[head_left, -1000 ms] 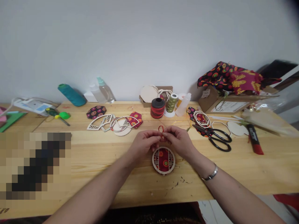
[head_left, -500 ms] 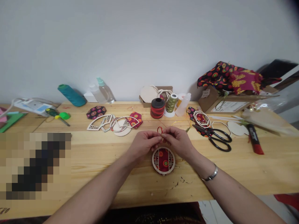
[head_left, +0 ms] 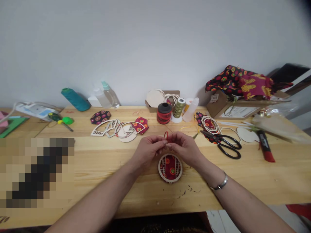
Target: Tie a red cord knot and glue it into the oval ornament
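Note:
My left hand [head_left: 153, 148] and my right hand [head_left: 182, 146] meet above the middle of the table, fingertips pinched together. Between them is a thin red cord [head_left: 166, 134], its small loop standing up over the fingers; the rest of it is hidden. Just below the hands lies a round ornament [head_left: 171, 169] with a pale wooden lattice rim over dark red patterned fabric. It rests flat on the wood, and neither hand visibly grips it. Black-handled scissors [head_left: 228, 146] lie to the right of my right hand.
Behind the hands stand a red thread spool [head_left: 164, 114], a green thread spool [head_left: 179, 108] and a squeeze bottle [head_left: 191, 110]. Wooden lattice frames [head_left: 107, 127] lie to the left. A cardboard box [head_left: 218, 106] with fabric and a red-black tube [head_left: 266, 146] are at the right.
My right fingers have shifted slightly around the red cord, and its loop looks narrower. The round ornament stays in place; the whole view has tilted a little.

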Motion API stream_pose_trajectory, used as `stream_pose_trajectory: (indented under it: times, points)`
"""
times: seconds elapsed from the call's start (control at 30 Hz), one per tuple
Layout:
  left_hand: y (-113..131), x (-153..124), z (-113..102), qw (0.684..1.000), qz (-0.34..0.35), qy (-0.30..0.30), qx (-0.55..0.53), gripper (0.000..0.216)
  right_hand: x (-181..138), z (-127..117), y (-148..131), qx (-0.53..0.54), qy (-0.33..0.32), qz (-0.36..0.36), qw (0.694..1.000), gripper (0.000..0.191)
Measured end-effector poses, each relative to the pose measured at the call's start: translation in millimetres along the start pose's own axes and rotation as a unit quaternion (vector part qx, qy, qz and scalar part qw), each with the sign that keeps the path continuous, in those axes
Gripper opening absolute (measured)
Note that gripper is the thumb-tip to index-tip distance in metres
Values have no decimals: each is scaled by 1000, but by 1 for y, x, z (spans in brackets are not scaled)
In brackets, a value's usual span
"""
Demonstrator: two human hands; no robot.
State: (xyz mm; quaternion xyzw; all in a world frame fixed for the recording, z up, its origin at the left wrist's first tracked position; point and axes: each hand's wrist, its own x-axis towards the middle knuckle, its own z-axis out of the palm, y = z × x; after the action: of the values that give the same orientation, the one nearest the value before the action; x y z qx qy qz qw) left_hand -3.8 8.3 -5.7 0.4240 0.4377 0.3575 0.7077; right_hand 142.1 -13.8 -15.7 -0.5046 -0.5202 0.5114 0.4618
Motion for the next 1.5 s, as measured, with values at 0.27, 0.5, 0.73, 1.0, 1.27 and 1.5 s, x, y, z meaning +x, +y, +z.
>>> stream_pose_trajectory:
  times: [0.27,0.5,0.73,1.0,1.27,1.5]
  points:
    - [1,0,-1,1000,1,5,15,18,1,-2,0,-35,23,-15,999,12]
    - [-1,2,-3,1000,10,7,2,18,1,-6,-10,-30,-5,53,998,21]
    - [-2,2,-3,999,18,26,6,17,3,-15,-11,-147,42,34,988,15]
    - [-1,2,-2,997,33,54,36,17,-10,-9,-9,-314,119,-169,927,13]
    - [-5,2,-1,997,-2,67,-30,21,-22,2,1,-554,83,-358,747,16]
    - [-5,2,-1,994,-32,28,-97,17,-23,6,-1,-634,66,-411,652,16]
